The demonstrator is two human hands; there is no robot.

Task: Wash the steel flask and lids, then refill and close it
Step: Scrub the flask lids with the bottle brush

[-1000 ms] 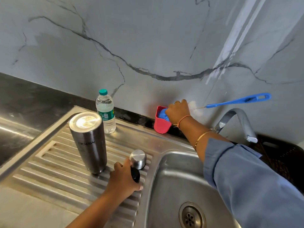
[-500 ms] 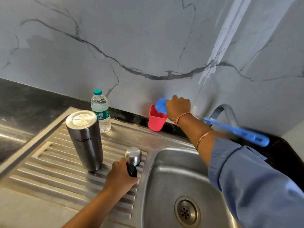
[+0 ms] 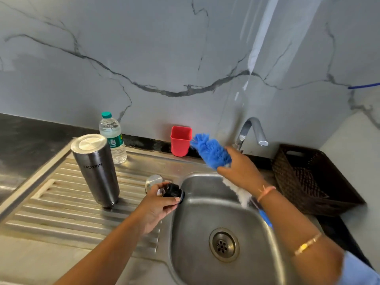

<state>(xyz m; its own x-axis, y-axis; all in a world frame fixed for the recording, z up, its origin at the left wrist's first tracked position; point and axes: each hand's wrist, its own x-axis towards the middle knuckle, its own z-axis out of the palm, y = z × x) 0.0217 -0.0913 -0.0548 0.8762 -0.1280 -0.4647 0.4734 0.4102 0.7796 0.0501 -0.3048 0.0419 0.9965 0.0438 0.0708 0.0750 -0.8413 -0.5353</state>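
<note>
Two lids noted: the black lid (image 3: pixel 171 191) is pinched in the left hand (image 3: pixel 156 204) at the sink's (image 3: pixel 195 233) left rim; the steel cap (image 3: pixel 154 180) is stood just beyond, on the drainboard (image 3: pixel 51 202). The steel flask (image 3: pixel 95 169) is stood farther left. The blue bottle brush (image 3: pixel 211 150) is gripped by the right hand (image 3: pixel 240 171)

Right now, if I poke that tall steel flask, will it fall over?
Probably, if poked near the top: the steel flask is tall and narrow and stands on the ridged drainboard. Its smooth, shiny wall looks slippery, so it might slide. Once down, it would likely roll.
</note>
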